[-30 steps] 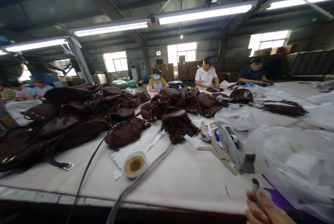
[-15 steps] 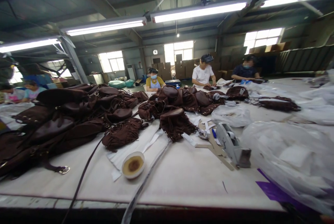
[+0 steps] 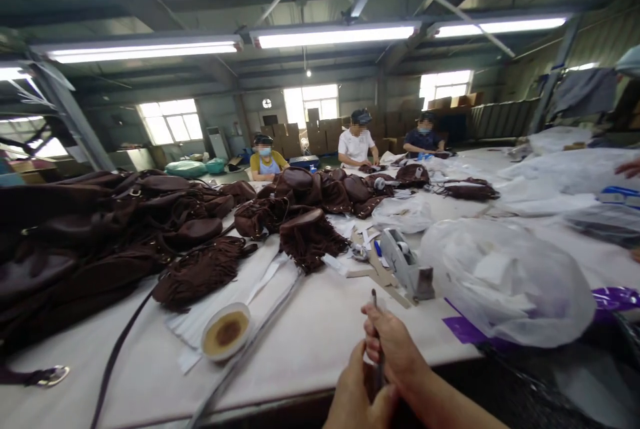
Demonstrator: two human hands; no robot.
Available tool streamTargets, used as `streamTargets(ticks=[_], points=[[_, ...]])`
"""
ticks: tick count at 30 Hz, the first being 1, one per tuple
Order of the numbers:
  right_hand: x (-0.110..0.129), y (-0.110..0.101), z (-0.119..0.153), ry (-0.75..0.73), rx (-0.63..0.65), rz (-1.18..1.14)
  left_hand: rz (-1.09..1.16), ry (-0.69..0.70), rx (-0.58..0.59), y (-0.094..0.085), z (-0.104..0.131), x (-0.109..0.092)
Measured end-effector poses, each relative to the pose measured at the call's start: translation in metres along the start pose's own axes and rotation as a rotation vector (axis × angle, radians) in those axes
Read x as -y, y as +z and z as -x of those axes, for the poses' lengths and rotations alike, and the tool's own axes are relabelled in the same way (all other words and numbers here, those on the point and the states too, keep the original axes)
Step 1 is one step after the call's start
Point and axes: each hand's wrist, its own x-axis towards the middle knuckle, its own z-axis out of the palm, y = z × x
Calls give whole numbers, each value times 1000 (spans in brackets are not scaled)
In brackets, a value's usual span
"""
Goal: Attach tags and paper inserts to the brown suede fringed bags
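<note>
- Slender rod-like tool (image 3: 381,370): set between the two hands and steeply tilted, its dark tip pointing up and away; its exact kind cannot be told.
- Handling (judged): light, fairly stiff and probably smooth, so it may roll between fingers; the middle of the shaft, clear of the tip, offers the surest hold.
- Right grip (image 3: 397,344): closed around the shaft, fingers curled over it, the tip protruding beyond them.
- Left grip (image 3: 356,386): loosely cupped beside the tool's lower part, thumb spread from the fingers; whether it bears on the shaft cannot be told.
- Worktop (image 3: 300,359): pale, its bare surface beyond the hands and to their left.
- Bowl (image 3: 223,354) with yellowish-brown contents: well to the left of both grips.
- Tape dispenser (image 3: 406,266): beyond the right grip, near the tip but apart from it.
- Fringed dark-brown bag (image 3: 307,242): farther off, beyond the grips and leftward.
- Translucent plastic bag (image 3: 510,282): to the right of the right grip.
</note>
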Motion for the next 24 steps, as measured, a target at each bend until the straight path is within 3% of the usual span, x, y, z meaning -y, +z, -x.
streamTargets(ticks=[3, 5, 9, 13, 18, 21, 24], points=[[-7, -12, -13, -91, 62, 145, -138, -73, -84, 22, -11, 13], [-7, -31, -25, -197, 125, 398, -313, -52, -66, 23, -11, 22], [-1, -63, -48, -560, 247, 1315, -772, -55, 108, -3, -14, 16], [10, -63, -60, -664, 515, 1975, -1030, -1, 121, -35, -33, 2], [23, -47, -65, -745, 871, 2133, -1075, 62, 111, -46, -53, 13], [30, -44, -64, -793, 964, 2157, -1088, 164, 160, -46, -58, 20], [33, -43, -64, -776, 965, 2154, -1096, 254, 194, -47, -62, 21]])
